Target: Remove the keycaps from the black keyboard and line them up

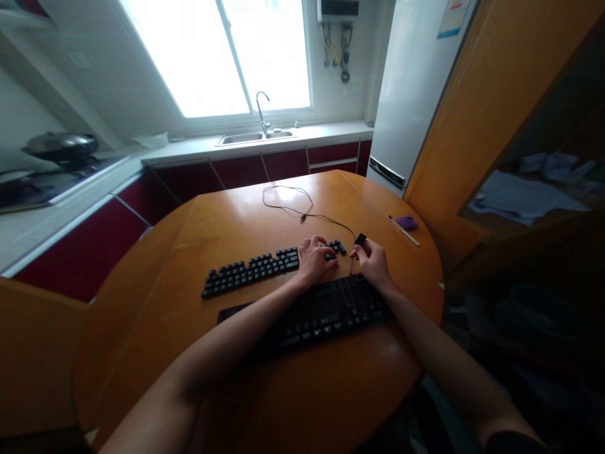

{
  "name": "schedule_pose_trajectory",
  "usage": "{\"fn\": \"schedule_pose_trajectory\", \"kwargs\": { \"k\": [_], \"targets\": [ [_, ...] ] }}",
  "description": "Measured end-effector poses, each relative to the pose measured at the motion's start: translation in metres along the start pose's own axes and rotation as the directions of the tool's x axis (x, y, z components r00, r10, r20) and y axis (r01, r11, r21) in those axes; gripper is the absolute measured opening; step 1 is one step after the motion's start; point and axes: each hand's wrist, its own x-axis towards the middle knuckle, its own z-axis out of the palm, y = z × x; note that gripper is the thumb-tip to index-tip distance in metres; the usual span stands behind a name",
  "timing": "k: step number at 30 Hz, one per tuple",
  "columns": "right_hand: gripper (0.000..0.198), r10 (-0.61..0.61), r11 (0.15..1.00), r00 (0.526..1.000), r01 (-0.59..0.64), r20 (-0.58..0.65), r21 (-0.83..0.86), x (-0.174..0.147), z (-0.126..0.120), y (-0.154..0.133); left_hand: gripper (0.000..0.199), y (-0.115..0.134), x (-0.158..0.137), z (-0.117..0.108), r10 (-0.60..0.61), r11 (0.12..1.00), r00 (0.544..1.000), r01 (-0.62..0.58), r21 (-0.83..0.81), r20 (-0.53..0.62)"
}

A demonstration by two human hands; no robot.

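A black keyboard base (326, 309) lies on the table in front of me, partly under my forearms. Behind it, loose black keycaps (253, 270) are laid out in rows as on a keyboard. My left hand (314, 258) rests at the right end of these rows, thumb and forefinger curled around a keycap (329, 256). More keycaps (338, 246) sit just beyond its fingers. My right hand (373, 261), above the base's far right corner, pinches a small black piece (360, 239), perhaps a keycap. The keyboard's cable (331, 219) runs past this hand to a loop.
The cable's plug (303, 217) lies on the wooden table (161, 302). A toothbrush (404, 231) and a blurred purple item (407, 222) are at the right. Beyond stand a counter with a sink (241, 138), a fridge (401, 94) and a stove with a wok (61, 146).
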Motion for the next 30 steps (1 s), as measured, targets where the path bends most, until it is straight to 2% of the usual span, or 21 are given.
{"fn": "schedule_pose_trajectory", "kwargs": {
  "k": [6,11,15,18,21,23,25,30],
  "targets": [
    [0.026,-0.015,1.0,1.0,0.015,-0.018,0.019,0.0,-0.002,-0.003,0.018,-0.002,-0.001,0.005,0.001,1.0,1.0,-0.001,0.019,0.005],
    [0.027,-0.028,0.999,0.999,0.028,-0.016,0.027,0.001,-0.002,-0.003,0.031,-0.001,0.0,0.003,-0.034,0.999,0.999,0.035,0.038,-0.024],
    [0.029,-0.029,0.999,0.999,0.03,-0.013,0.022,0.002,-0.004,-0.004,0.033,0.0,0.003,0.004,-0.046,0.998,0.999,0.047,0.043,-0.027],
    [0.027,-0.03,0.999,0.999,0.031,-0.011,0.021,-0.001,-0.015,-0.006,0.034,0.0,0.005,0.004,-0.062,0.997,0.998,0.063,0.046,-0.026],
    [0.022,-0.015,1.0,1.0,0.015,0.001,0.021,-0.013,-0.036,-0.006,0.039,0.002,0.004,0.0,-0.054,0.998,0.998,0.055,0.033,-0.03],
    [0.021,-0.034,0.999,0.998,0.035,0.045,-0.023,-0.024,-0.055,-0.004,0.042,0.005,0.001,-0.004,-0.031,0.999,0.999,0.031,0.02,-0.039],
    [0.017,-0.073,0.992,0.987,0.087,0.144,-0.091,-0.035,-0.075,-0.002,0.042,0.008,-0.003,-0.008,-0.001,1.0,0.999,0.002,0.01,-0.036],
    [0.021,-0.109,0.969,0.92,0.184,0.378,-0.166,-0.052,-0.108,0.0,0.033,0.022,-0.019,-0.013,0.083,0.995,0.995,-0.08,-0.068,0.054]
  ]
}}
